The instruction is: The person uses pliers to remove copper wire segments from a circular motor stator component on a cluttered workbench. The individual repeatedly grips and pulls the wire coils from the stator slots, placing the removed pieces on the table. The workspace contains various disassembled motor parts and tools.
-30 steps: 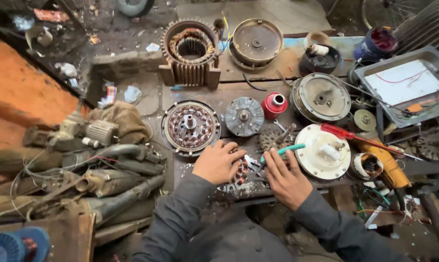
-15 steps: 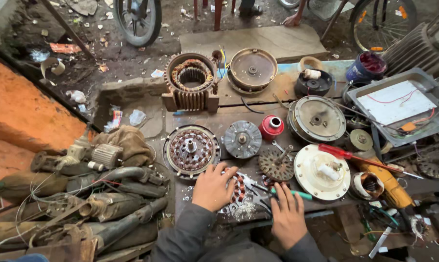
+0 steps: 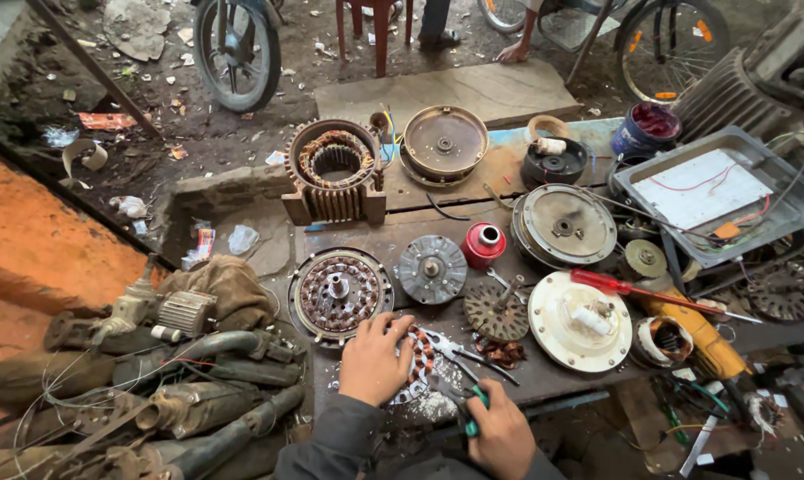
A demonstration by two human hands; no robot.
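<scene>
My left hand (image 3: 374, 357) rests on a small motor stator with copper windings (image 3: 417, 364) at the front edge of the workbench (image 3: 473, 233), fingers curled over its left side. My right hand (image 3: 501, 435) is closed on the green handle of a pair of pliers (image 3: 462, 391); the metal jaws point up-left toward the stator. Just beyond my left hand lies a larger round stator with copper coils (image 3: 338, 293).
The bench carries a grey rotor disc (image 3: 431, 268), a red spool (image 3: 483, 244), a toothed disc (image 3: 496, 311), a white motor cover (image 3: 580, 320), a red screwdriver (image 3: 633, 289), metal covers and a finned housing (image 3: 334, 172). Old motors pile at left (image 3: 153, 373). Bicycle wheels stand behind.
My right hand has drawn back toward me with the pliers, away from the toothed disc. The camera has tilted up, showing more of the ground behind. My left hand stays on the small stator.
</scene>
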